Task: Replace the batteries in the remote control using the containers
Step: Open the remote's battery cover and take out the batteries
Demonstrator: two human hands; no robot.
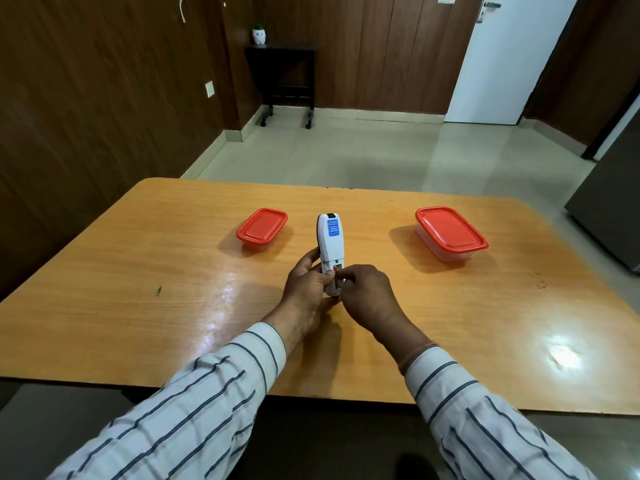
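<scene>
A white remote control (330, 242) with a blue label on its back is held face down above the middle of the table. My left hand (306, 285) grips its lower end from the left. My right hand (367, 296) pinches at the open battery compartment, where a bit of a red-tipped battery (336, 269) shows between the fingertips. Two clear containers with red lids stand on the table: a small one (262, 226) to the left of the remote and a larger one (450, 232) to the right. Both lids are on.
The wooden table (173, 306) has its near edge just under my striped sleeves. Beyond it lie a tiled floor, a small black side table (284, 74) with a white pot, a white door (502, 64) and a grey cabinet (613, 202) at the right.
</scene>
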